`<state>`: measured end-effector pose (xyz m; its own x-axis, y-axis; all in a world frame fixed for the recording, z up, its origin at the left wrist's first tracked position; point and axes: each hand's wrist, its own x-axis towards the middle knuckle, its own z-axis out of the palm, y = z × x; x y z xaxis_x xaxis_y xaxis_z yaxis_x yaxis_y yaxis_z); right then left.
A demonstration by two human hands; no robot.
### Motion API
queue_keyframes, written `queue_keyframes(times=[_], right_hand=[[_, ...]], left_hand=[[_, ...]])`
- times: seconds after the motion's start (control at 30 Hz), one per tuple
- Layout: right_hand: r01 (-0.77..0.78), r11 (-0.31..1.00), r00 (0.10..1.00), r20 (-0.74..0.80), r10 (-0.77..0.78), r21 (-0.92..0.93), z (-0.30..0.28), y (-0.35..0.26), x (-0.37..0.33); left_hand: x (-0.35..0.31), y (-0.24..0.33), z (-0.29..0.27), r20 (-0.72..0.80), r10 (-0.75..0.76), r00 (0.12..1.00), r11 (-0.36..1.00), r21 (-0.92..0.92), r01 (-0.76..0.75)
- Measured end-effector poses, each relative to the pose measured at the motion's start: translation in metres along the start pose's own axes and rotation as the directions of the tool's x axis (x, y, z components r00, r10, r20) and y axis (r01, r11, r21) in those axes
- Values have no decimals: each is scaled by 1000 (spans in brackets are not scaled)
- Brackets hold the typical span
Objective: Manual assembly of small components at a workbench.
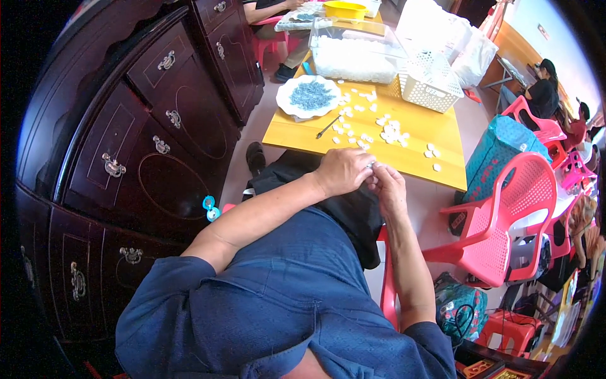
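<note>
My left hand point(343, 171) and my right hand point(389, 187) meet at the near edge of the yellow table point(423, 158). Fingers and thumbs of both are pinched together around something small, mostly covered by the fingertips and too tiny to name. Just beyond them, small white pieces point(391, 131) lie scattered and in a loose cluster. A thin dark rod-like tool point(327, 126) rests on the tabletop past my left hand. Farther back at the left, a white scalloped plate point(287, 108) holds a heap of small blue-grey parts point(311, 95).
Behind the plate stands a clear plastic bin point(360, 72) of white pieces, beside a white perforated basket point(431, 90). Dark wooden cabinets point(145, 120) line the left. Pink plastic chairs point(499, 221) and a teal bag point(499, 155) stand at the right. Other people sit farther off.
</note>
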<state>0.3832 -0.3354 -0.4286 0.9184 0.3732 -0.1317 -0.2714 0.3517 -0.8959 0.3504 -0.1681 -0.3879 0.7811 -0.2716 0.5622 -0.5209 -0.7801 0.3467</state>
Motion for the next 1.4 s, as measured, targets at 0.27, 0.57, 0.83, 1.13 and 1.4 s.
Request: queue_keyframes(times=[0.27,0.57,0.83,1.13,1.4], right_hand=[[-4,1000,999,-50,5,14,3,-2,-2],[40,999,996,-77,-43,-37,6,-5,-5],[82,925,997,31,-76,-370,-20,-55,-13],[-135,140,776,-192,-601,-981,-111,-103,24],[-225,170,756,-282,-591,-959,-141,-96,47]], left_hand=[[-1,-4,3,-12,44,999,999,0,-44],[-1,-10,7,-48,52,997,996,-73,-56],[0,-21,12,22,-79,997,991,-104,81],[33,-23,57,158,-9,987,1000,-26,14],[90,-7,74,397,-137,907,986,145,85]])
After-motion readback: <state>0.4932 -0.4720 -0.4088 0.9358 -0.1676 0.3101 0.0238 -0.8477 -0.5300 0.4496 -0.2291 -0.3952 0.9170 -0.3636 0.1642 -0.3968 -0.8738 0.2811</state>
